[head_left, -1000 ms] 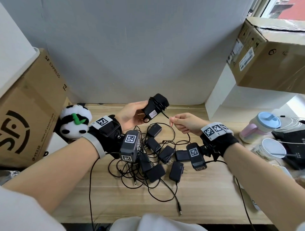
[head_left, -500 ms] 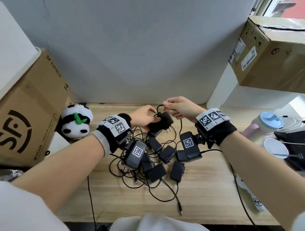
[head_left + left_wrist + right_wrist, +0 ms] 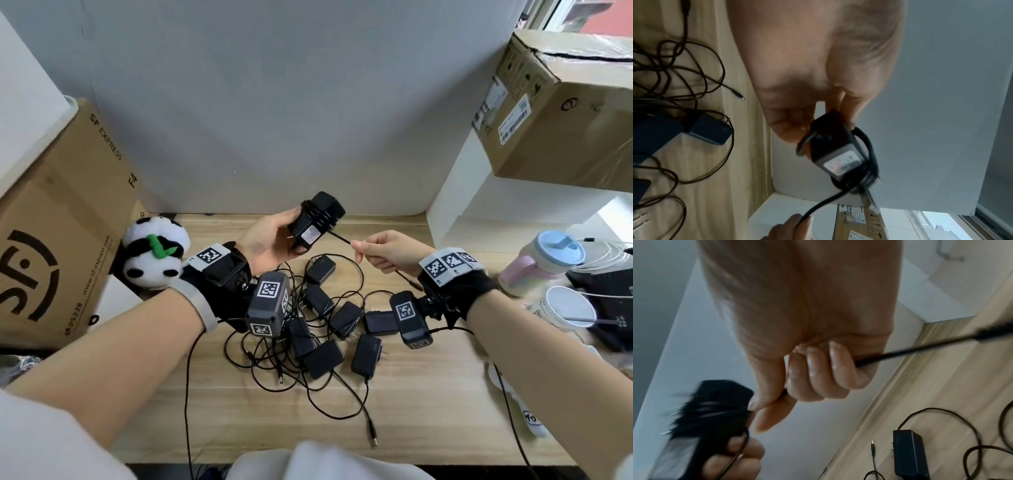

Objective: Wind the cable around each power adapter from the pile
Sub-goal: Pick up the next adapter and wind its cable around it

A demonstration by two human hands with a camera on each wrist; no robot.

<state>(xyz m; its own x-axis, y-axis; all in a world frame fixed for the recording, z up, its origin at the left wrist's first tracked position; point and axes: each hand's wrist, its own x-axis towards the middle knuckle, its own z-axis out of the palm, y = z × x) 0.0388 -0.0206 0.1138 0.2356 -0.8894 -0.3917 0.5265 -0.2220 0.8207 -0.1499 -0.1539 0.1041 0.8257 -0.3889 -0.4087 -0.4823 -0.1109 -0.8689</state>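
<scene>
Left hand (image 3: 270, 240) gripping adapter (image 3: 317, 219), right hand (image 3: 387, 253) pinching cable (image 3: 337, 236)

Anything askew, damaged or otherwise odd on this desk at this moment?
Nothing looks damaged or spilled. The left hand holds a partly wound adapter while the right hand pinches its cable. The only mess is the pile of adapters with tangled cables on the desk, which the task expects.

Black wrist bands (image 3: 226, 274) with square checker tags, small grey cameras (image 3: 268, 303), thin black wires, white sleeves (image 3: 41, 442).
</scene>
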